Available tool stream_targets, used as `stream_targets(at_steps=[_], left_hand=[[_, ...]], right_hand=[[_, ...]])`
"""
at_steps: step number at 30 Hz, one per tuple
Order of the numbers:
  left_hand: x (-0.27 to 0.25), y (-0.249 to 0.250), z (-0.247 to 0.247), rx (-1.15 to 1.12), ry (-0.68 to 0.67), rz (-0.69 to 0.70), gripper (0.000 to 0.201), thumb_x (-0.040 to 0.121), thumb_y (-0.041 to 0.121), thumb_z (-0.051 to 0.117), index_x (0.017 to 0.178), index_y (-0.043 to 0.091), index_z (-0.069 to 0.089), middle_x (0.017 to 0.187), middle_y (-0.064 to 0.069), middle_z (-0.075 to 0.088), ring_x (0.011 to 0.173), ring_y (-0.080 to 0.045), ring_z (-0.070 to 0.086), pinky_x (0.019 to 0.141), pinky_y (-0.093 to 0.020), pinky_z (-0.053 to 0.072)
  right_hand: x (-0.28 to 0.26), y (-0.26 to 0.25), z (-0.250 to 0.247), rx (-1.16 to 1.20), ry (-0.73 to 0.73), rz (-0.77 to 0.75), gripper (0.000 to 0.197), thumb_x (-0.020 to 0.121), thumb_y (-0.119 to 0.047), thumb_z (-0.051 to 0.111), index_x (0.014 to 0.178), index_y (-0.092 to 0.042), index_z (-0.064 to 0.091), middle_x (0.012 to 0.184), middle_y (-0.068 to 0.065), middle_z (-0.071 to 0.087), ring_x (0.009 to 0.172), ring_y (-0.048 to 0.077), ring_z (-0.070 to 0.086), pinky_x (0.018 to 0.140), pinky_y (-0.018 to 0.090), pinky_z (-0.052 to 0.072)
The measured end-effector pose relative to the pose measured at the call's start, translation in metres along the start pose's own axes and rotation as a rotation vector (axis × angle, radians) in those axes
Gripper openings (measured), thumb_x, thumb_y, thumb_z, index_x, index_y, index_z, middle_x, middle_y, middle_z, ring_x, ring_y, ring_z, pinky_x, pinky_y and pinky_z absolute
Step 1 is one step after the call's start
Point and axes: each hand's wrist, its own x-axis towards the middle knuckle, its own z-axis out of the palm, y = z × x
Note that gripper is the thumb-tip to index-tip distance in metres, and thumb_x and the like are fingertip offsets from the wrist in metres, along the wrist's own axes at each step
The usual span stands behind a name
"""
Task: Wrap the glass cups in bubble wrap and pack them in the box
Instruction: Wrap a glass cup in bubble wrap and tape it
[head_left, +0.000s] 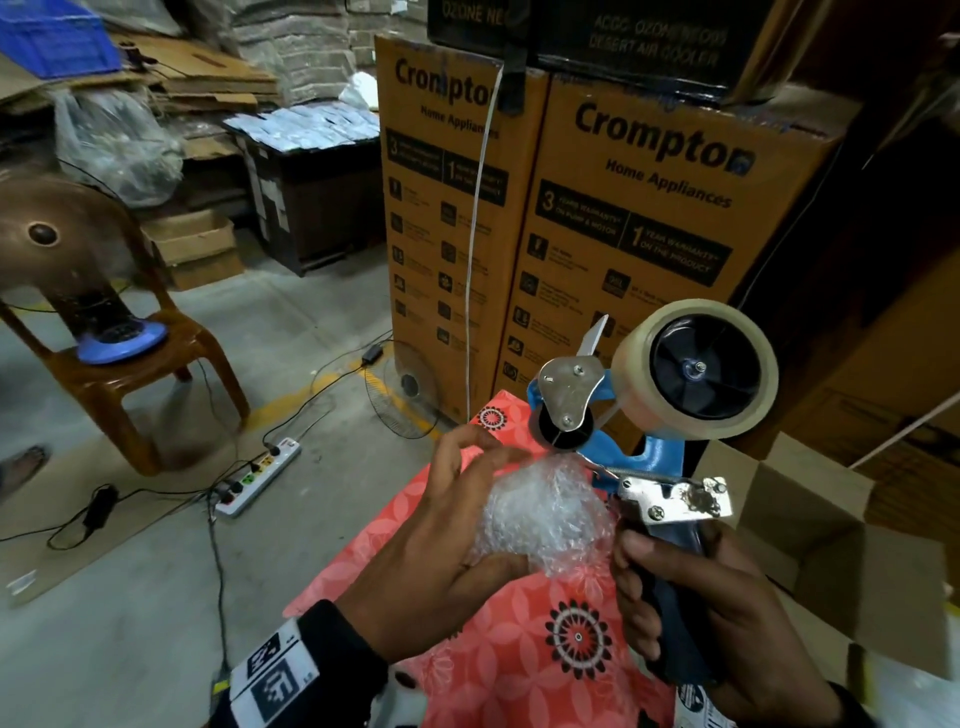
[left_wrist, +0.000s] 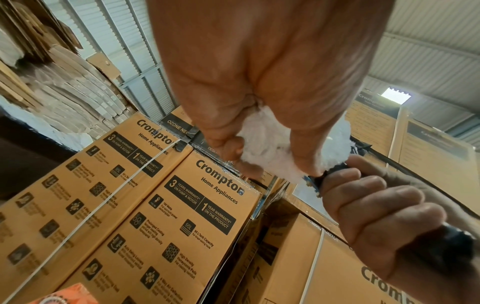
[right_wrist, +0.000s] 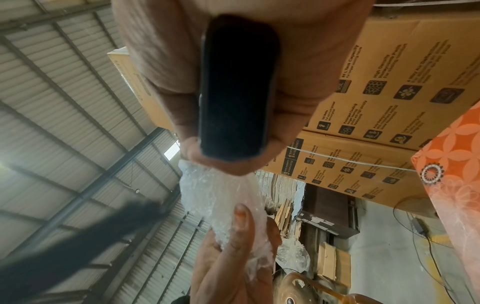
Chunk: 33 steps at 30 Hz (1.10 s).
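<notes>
A bundle of bubble wrap (head_left: 540, 512) is held above the table with the orange-red floral cloth (head_left: 519, 654); the cup inside it cannot be made out. My left hand (head_left: 467, 525) grips the bundle, thumb under it and fingers arched over its top. My right hand (head_left: 691, 597) grips the black handle of a blue tape dispenser (head_left: 654, 462), whose clear tape roll (head_left: 701, 369) stands above the bundle, its front end against the wrap. In the left wrist view the wrap (left_wrist: 272, 148) shows white between my fingers. The right wrist view shows the handle (right_wrist: 236, 86) and the wrap (right_wrist: 218, 197).
An open brown cardboard box (head_left: 841, 540) stands at the right of the table. Tall Crompton cartons (head_left: 649, 218) rise right behind it. On the floor to the left are a brown plastic chair (head_left: 130, 358), a power strip (head_left: 260, 475) and loose cables.
</notes>
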Motion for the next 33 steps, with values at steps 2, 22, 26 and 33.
stream_targets(at_steps=[2,22,26,33], left_hand=[[0.001,0.001,0.002,-0.08,0.043,0.012,0.088,0.09,0.03,0.083,0.155,0.036,0.024,0.153,0.018,0.03,0.141,0.0,0.044,0.107,-0.011,0.041],[-0.009,-0.002,0.012,-0.026,0.068,0.114,0.063,0.098,0.041,0.068,0.15,0.054,0.034,0.154,0.025,0.051,0.137,-0.004,0.057,0.107,-0.039,0.053],[-0.012,-0.009,0.007,0.042,0.001,0.134,0.055,0.099,0.049,0.062,0.146,0.055,0.035,0.146,0.028,0.056,0.127,0.001,0.061,0.102,-0.026,0.05],[-0.018,-0.019,0.002,0.213,-0.116,0.301,0.06,0.099,0.037,0.07,0.153,0.029,0.046,0.143,0.014,0.058,0.13,-0.004,0.059,0.104,-0.018,0.046]], right_hand=[[0.0,-0.001,0.002,-0.004,0.008,-0.012,0.04,0.063,-0.017,0.088,0.075,0.005,0.058,0.066,0.023,0.045,0.043,0.025,0.042,0.044,0.031,0.041],[-0.017,-0.013,0.011,-0.048,0.051,0.059,0.031,0.069,-0.021,0.087,0.079,0.0,0.067,0.071,0.025,0.056,0.044,0.025,0.048,0.043,0.03,0.044],[-0.022,-0.018,0.007,-0.069,0.08,0.092,0.029,0.073,-0.016,0.086,0.081,0.002,0.064,0.068,0.022,0.049,0.043,0.024,0.045,0.042,0.028,0.042],[-0.042,-0.033,-0.01,-0.145,0.056,0.205,0.031,0.075,-0.014,0.083,0.084,0.007,0.061,0.068,0.02,0.049,0.044,0.023,0.042,0.043,0.027,0.039]])
